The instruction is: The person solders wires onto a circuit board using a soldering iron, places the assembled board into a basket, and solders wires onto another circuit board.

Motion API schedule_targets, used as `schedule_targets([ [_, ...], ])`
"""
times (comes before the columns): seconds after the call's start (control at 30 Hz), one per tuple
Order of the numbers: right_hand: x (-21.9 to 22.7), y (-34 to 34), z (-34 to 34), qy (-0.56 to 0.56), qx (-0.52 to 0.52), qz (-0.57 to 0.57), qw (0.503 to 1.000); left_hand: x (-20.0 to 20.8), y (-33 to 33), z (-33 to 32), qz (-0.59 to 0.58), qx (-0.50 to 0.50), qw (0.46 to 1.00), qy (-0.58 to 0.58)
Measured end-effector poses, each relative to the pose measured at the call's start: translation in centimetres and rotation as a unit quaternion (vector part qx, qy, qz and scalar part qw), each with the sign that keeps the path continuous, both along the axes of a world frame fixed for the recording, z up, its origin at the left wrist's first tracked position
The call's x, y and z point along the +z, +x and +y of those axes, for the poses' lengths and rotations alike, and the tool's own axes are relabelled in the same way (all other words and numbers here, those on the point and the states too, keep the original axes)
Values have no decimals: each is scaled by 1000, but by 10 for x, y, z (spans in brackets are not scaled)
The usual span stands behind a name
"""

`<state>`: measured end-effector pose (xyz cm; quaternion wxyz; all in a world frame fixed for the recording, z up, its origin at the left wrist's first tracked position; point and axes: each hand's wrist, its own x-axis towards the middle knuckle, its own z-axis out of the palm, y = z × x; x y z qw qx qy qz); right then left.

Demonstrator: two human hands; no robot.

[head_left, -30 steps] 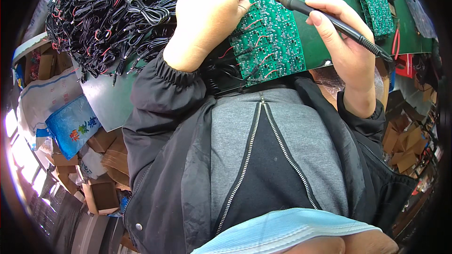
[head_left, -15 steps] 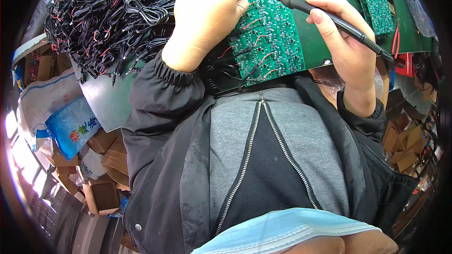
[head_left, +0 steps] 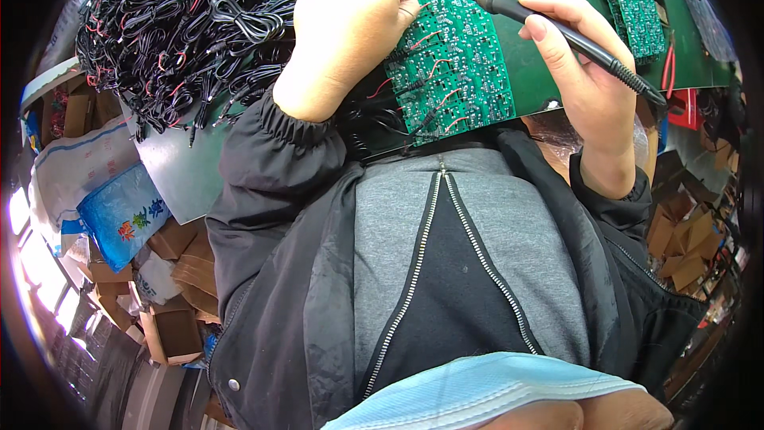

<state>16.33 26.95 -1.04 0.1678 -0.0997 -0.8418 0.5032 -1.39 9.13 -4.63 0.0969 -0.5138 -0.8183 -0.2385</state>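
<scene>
A panel of green circuit boards (head_left: 477,72) lies on the table in front of me, with short red wires standing along its left part. My right hand (head_left: 585,56) grips a black soldering iron (head_left: 549,28), its metal tip pointing left over the panel's upper part. Over the panel's upper left edge, my left hand (head_left: 358,16) is closed, thumb and fingers pinched together. Whatever sits in that pinch is hidden behind the hand. Black cables (head_left: 374,121) run from the panel's left side beneath my left wrist.
A big heap of black cables with red wire ends (head_left: 183,40) covers the table's left. More green boards (head_left: 633,8) are stacked at the far right, near red-handled pliers (head_left: 669,68). Cardboard boxes (head_left: 171,330) and a blue plastic bag (head_left: 123,215) lie below left.
The soldering iron's tip has shifted very slightly to the right. Both hands stay almost where they were.
</scene>
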Motion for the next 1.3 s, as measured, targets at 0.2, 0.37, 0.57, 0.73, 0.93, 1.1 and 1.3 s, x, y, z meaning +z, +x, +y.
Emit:
schedule_targets([
  [0.2,-3,1,2,-35,-29,12,999,-11,-3,-2,15,-2,1000,-1],
  [0.37,0,-33,19,-26,-62,66,996,-20,-6,-4,4,-7,1000,-7],
  [0.57,5,-122,34,12,2,92,996,-20,-7,-3,-11,-20,1000,15],
  [0.73,-1,-192,31,10,12,69,997,-17,-7,-4,-6,1,999,32],
  [0.93,-15,-238,29,-79,113,73,988,-11,-6,-4,-69,16,997,24],
  [1.1,-15,-246,32,-7,105,70,992,-8,-5,-5,-90,29,995,39],
  [1.3,-11,-245,33,38,87,60,994,-12,-7,-4,-80,8,995,59],
])
